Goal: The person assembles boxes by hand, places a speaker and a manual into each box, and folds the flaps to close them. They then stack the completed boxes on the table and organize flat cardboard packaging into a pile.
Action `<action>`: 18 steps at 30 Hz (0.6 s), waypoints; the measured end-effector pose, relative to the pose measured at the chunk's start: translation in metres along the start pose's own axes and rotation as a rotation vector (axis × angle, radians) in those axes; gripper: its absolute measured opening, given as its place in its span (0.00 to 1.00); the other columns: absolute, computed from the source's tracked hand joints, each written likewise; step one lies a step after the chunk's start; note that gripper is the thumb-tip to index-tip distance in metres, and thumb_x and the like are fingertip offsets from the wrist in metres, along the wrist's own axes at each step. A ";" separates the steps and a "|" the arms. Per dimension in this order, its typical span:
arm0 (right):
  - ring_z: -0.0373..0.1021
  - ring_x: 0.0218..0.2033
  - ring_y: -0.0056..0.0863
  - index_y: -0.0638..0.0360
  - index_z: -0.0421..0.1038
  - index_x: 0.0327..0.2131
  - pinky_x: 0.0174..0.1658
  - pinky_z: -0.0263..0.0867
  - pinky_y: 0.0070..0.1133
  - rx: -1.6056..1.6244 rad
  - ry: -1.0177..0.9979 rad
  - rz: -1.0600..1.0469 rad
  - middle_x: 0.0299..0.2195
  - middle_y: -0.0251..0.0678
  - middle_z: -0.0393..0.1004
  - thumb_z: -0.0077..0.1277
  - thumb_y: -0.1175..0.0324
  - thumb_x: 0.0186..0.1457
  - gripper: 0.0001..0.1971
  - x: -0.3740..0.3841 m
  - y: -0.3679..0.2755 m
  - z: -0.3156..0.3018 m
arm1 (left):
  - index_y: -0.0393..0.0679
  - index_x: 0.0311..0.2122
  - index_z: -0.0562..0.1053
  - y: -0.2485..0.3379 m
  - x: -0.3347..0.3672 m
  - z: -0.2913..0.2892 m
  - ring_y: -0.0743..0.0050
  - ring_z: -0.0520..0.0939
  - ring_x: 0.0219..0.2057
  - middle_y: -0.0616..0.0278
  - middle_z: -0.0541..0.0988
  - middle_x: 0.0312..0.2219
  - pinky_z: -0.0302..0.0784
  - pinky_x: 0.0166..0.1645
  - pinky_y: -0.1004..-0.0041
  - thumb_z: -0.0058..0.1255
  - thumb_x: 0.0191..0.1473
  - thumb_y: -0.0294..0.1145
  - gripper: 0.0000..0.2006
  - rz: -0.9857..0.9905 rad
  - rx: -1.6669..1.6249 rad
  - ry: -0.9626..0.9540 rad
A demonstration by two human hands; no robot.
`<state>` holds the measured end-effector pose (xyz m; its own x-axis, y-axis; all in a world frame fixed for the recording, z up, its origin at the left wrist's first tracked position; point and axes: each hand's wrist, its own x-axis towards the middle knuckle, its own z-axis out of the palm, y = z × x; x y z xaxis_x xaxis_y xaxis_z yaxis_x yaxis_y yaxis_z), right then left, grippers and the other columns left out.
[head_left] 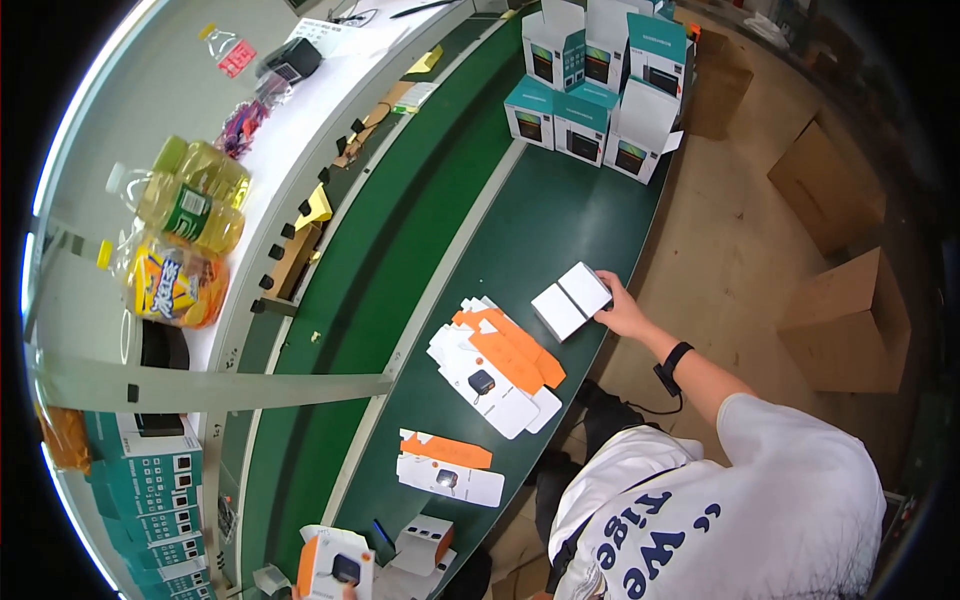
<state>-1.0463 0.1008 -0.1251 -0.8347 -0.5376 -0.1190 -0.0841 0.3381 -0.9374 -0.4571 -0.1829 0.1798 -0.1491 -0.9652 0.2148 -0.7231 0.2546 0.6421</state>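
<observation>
My right hand [622, 306] reaches over the green table from the right, wearing a black band on its wrist. Its fingers close around the near-right end of a small white box [584, 288]. A second white box [558, 312] lies close against it on the left. Left of these, a pile of flattened orange and white cartons [492, 365] rests on the table. Another flattened carton [452, 472] lies closer. My left hand does not show clearly. At the bottom edge, fingertips hold an orange and white carton [340, 568]; whose they are, I cannot tell.
Teal and white boxes [585, 118], several with raised flaps, stack at the table's far end. A green conveyor [400, 230] runs left of the table. Drink bottles [190, 205] stand on a white shelf. Brown cardboard boxes [850, 330] sit on the floor at right.
</observation>
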 end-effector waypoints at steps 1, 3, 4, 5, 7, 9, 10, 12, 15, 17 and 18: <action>0.62 0.64 0.45 0.63 0.52 0.64 0.65 0.60 0.31 -0.027 -0.038 -0.014 0.62 0.54 0.62 0.63 0.73 0.44 0.44 0.003 0.001 -0.005 | 0.46 0.67 0.56 0.011 -0.005 0.019 0.47 0.70 0.59 0.44 0.67 0.59 0.64 0.65 0.56 0.72 0.35 0.37 0.52 -0.006 -0.055 -0.021; 0.59 0.66 0.47 0.61 0.50 0.66 0.65 0.58 0.36 -0.074 -0.065 0.000 0.64 0.55 0.58 0.66 0.69 0.44 0.47 0.000 -0.010 -0.008 | 0.47 0.67 0.55 0.032 -0.015 0.058 0.48 0.70 0.59 0.44 0.67 0.58 0.63 0.66 0.57 0.71 0.35 0.34 0.52 -0.019 -0.176 -0.076; 0.56 0.67 0.49 0.59 0.49 0.68 0.66 0.56 0.41 -0.128 -0.089 0.001 0.66 0.56 0.54 0.68 0.64 0.43 0.51 0.000 -0.020 -0.008 | 0.47 0.67 0.55 0.044 -0.022 0.074 0.49 0.70 0.59 0.44 0.67 0.58 0.63 0.66 0.57 0.70 0.35 0.33 0.52 -0.029 -0.219 -0.099; 0.56 0.67 0.49 0.59 0.49 0.68 0.66 0.56 0.41 -0.119 -0.114 -0.014 0.66 0.56 0.54 0.68 0.64 0.43 0.51 -0.001 -0.047 -0.001 | 0.48 0.67 0.55 0.054 -0.032 0.087 0.49 0.71 0.59 0.44 0.68 0.57 0.63 0.66 0.58 0.70 0.35 0.32 0.52 -0.041 -0.249 -0.101; 0.47 0.70 0.53 0.55 0.46 0.70 0.67 0.49 0.54 -0.511 -0.131 0.105 0.70 0.57 0.44 0.71 0.51 0.41 0.57 -0.016 -0.086 0.009 | 0.46 0.68 0.54 0.094 -0.046 0.128 0.54 0.69 0.59 0.49 0.63 0.60 0.60 0.66 0.61 0.65 0.37 0.24 0.50 -0.043 -0.251 -0.147; 0.39 0.71 0.60 0.54 0.45 0.70 0.64 0.44 0.62 -0.554 -0.097 0.081 0.71 0.57 0.37 0.70 0.42 0.38 0.61 -0.022 -0.074 0.022 | 0.41 0.68 0.54 0.107 -0.050 0.165 0.51 0.64 0.62 0.48 0.62 0.58 0.55 0.68 0.57 0.68 0.35 0.29 0.52 0.034 -0.140 -0.218; 0.38 0.71 0.60 0.53 0.45 0.70 0.65 0.44 0.60 -0.627 -0.044 0.114 0.71 0.58 0.35 0.70 0.41 0.38 0.62 -0.021 -0.073 0.033 | 0.44 0.67 0.56 0.119 -0.056 0.182 0.53 0.65 0.61 0.48 0.63 0.59 0.56 0.67 0.61 0.69 0.35 0.28 0.50 0.108 -0.091 -0.230; 0.37 0.70 0.63 0.52 0.47 0.70 0.65 0.47 0.57 -0.708 0.022 0.091 0.71 0.58 0.33 0.71 0.41 0.37 0.61 -0.016 -0.068 0.043 | 0.41 0.66 0.56 0.131 -0.065 0.211 0.51 0.64 0.61 0.47 0.62 0.58 0.56 0.68 0.58 0.71 0.33 0.32 0.52 0.067 -0.133 -0.274; 0.42 0.68 0.62 0.53 0.49 0.69 0.63 0.51 0.54 -0.700 -0.012 0.003 0.70 0.58 0.36 0.71 0.41 0.38 0.59 0.000 -0.068 0.038 | 0.42 0.67 0.56 0.142 -0.073 0.252 0.47 0.62 0.63 0.44 0.61 0.59 0.57 0.68 0.55 0.73 0.32 0.36 0.54 0.132 -0.016 -0.336; 0.43 0.68 0.61 0.53 0.50 0.69 0.63 0.53 0.53 -0.696 0.005 0.011 0.70 0.58 0.37 0.71 0.43 0.38 0.58 0.013 -0.068 0.028 | 0.42 0.66 0.56 0.163 -0.077 0.282 0.43 0.59 0.64 0.44 0.61 0.58 0.58 0.67 0.52 0.74 0.31 0.40 0.55 0.231 0.071 -0.382; 0.44 0.67 0.60 0.53 0.50 0.69 0.63 0.54 0.51 -0.687 0.030 0.018 0.70 0.58 0.38 0.71 0.44 0.39 0.57 0.021 -0.070 0.021 | 0.42 0.66 0.57 0.175 -0.077 0.298 0.40 0.60 0.62 0.40 0.61 0.57 0.59 0.66 0.52 0.74 0.30 0.42 0.55 0.219 0.071 -0.440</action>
<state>-1.0465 0.0496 -0.0694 -0.8532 -0.5090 -0.1139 -0.3878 0.7650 -0.5142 -0.7730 -0.0816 0.0558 -0.5618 -0.8273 -0.0018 -0.6850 0.4640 0.5618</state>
